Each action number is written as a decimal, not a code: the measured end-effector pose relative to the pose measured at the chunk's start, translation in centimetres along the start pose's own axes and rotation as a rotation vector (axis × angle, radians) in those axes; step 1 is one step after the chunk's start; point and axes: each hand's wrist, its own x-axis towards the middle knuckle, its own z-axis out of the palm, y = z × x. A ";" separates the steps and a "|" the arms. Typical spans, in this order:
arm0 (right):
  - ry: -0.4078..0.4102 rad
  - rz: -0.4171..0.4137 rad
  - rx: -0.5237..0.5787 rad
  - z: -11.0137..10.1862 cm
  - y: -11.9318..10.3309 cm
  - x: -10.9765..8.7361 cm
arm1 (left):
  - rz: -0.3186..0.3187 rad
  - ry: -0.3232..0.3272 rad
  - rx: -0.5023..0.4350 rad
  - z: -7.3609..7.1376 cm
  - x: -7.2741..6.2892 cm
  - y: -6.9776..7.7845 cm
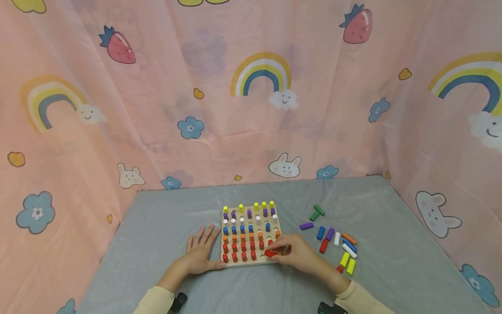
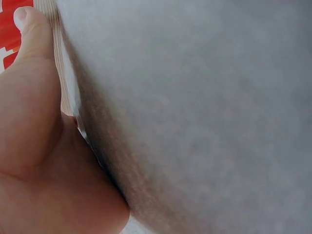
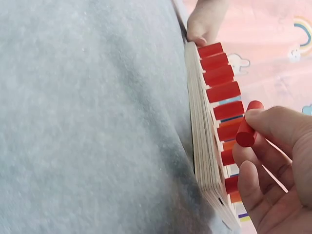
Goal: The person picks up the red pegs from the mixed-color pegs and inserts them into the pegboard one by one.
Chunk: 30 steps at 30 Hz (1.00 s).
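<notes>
A wooden pegboard (image 1: pixel 248 263) stands full of coloured pegs in rows: yellow at the back, then purple, white, blue, orange and two red rows at the front. My right hand (image 1: pixel 295 252) pinches a red peg (image 3: pixel 249 124) between thumb and fingers, over the board's front right corner. In the head view this peg lies tilted close to an unfilled hole (image 1: pixel 263 257) of the front row. My left hand (image 1: pixel 199 255) rests with spread fingers on the cloth at the board's left side, its thumb (image 2: pixel 36 36) at the front left corner.
Loose pegs lie on the grey cloth right of the board: green pegs (image 1: pixel 317 212) farther back, a purple peg (image 1: pixel 306 226), a white peg (image 1: pixel 337 239), yellow pegs (image 1: pixel 351 267) and several others. A pink patterned curtain (image 1: pixel 235 148) hangs behind the table.
</notes>
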 end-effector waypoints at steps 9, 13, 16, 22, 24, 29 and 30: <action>0.040 -0.011 0.001 0.8 -0.3 0.1 | 0.018 -0.003 -0.017 -0.4 -0.3 0.2; 0.037 -0.010 0.011 1.3 -0.3 0.2 | 0.021 -0.003 -0.008 -0.3 -0.2 0.2; 0.041 -0.018 0.001 1.6 -0.3 0.1 | 0.019 -0.007 -0.017 -0.5 -0.3 0.3; 0.074 -0.022 0.000 2.1 -0.5 0.3 | 0.020 -0.014 -0.029 -0.8 -0.5 0.6; 0.085 -0.012 0.006 2.3 -0.5 0.3 | 0.020 -0.015 -0.029 -0.9 -0.6 0.7; 0.114 0.011 0.024 2.8 -0.5 0.5 | 0.015 -0.010 -0.037 -0.8 -0.6 0.8; 0.120 0.018 0.029 2.9 -0.5 0.5 | 0.016 -0.007 -0.038 -0.7 -0.6 0.7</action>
